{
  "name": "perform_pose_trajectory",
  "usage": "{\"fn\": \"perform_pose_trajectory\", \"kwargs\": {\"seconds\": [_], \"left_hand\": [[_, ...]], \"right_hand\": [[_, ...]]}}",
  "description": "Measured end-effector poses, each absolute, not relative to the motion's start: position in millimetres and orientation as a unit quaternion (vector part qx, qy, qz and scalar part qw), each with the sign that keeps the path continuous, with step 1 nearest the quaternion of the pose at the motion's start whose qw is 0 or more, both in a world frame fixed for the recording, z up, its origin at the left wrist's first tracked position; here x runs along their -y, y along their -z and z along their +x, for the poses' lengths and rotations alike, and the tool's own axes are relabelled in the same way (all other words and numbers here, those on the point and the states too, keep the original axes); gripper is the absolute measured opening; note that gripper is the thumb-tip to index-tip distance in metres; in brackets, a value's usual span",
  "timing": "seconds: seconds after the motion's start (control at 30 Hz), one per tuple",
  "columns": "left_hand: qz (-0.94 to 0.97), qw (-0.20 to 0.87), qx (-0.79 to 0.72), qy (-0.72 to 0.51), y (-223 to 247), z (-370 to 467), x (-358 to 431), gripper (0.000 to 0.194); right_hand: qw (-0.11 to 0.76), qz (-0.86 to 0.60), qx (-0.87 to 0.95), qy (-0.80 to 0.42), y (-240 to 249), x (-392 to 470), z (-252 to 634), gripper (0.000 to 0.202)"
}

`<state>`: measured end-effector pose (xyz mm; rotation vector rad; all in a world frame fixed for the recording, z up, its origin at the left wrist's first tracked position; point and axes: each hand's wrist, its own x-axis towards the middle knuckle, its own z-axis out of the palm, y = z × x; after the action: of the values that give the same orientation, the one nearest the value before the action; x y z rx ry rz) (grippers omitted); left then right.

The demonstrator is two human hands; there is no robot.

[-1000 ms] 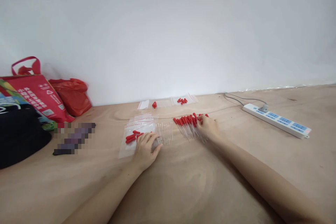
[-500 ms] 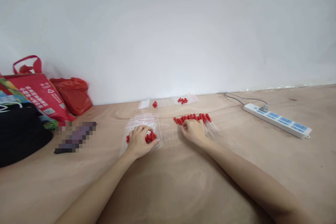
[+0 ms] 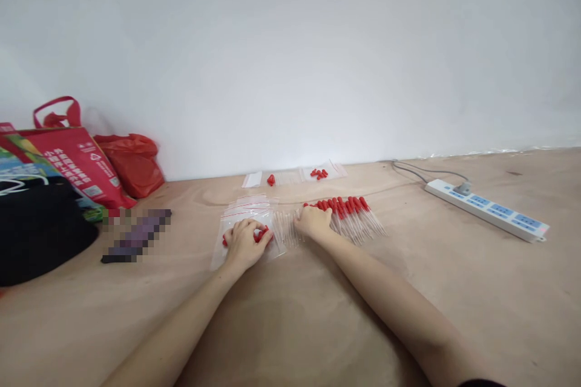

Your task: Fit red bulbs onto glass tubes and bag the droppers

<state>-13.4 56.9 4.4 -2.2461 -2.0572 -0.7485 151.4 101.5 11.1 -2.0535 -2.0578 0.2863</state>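
My left hand (image 3: 245, 243) rests over clear zip bags (image 3: 247, 208), its fingers curled round small red pieces (image 3: 263, 233); its thumb and index finger touch one of them. To its right, thin pale sticks (image 3: 284, 227) lie side by side. My right hand (image 3: 313, 219) is closed at the right end of those sticks, beside a row of sticks with red tips (image 3: 349, 205). What its fingertips pinch is too small to make out.
Two more bags with red pieces (image 3: 319, 174) lie by the wall. A white power strip (image 3: 488, 210) with a grey cord is at the right. Red bags (image 3: 129, 163), a black hat (image 3: 43, 230) and a blurred dark object (image 3: 138, 236) are at the left.
My right hand has moved left from the red-tipped row toward the plain sticks, uncovering more of the row. My left hand's thumb and fingers have drawn closer round the red pieces.
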Motion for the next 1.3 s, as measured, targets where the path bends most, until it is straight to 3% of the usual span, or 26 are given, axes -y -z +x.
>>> {"fn": "perform_pose_trajectory", "kwargs": {"seconds": [0.37, 0.57, 0.8, 1.3], "left_hand": [[-0.725, -0.031, 0.574, 0.38, -6, -6, -53, 0.007], [-0.771, -0.121, 0.472, 0.41, -2, 7, -42, 0.008], [-0.818, -0.106, 0.421, 0.378, 15, 17, -31, 0.018], [-0.846, -0.075, 0.37, 0.378, 16, 19, -28, 0.014]], "right_hand": [[0.13, -0.681, 0.716, -0.082, -14, -96, 163, 0.029], [0.242, -0.556, 0.791, -0.082, -12, -73, 200, 0.017], [0.322, -0.437, 0.838, -0.06, 17, -37, 233, 0.012], [0.291, -0.353, 0.888, -0.052, 21, -27, 219, 0.01]]}}
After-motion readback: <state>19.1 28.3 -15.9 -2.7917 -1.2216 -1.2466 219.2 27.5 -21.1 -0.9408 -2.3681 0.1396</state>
